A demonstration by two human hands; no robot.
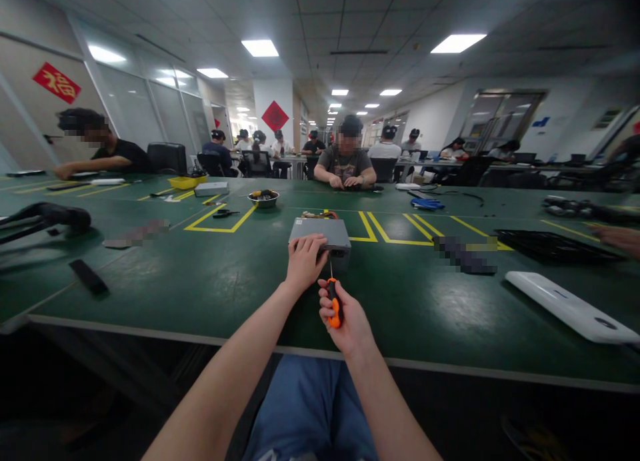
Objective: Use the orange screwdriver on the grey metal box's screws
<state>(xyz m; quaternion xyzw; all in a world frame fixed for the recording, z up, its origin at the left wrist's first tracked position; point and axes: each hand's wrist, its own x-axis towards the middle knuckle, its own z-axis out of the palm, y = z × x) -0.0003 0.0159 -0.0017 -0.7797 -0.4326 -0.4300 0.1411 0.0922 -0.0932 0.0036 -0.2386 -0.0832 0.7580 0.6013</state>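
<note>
Gripping an orange screwdriver (334, 306), right hand's (347, 321) fingers clamped; left hand's (306, 261) fingers spread on grey case (320, 232); steel bowl (263, 200) holds parts (263, 194)

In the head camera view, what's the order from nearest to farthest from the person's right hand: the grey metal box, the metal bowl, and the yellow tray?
From the right hand:

1. Grey metal box: just ahead, slightly left.
2. Metal bowl: farther ahead, left of the box.
3. Yellow tray: farthest, well left across the table.

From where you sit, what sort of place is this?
Likely an electronics assembly workshop: green workbenches marked with yellow lines, seated workers, and an orange-handled screwdriver beside a metal casing.
</note>
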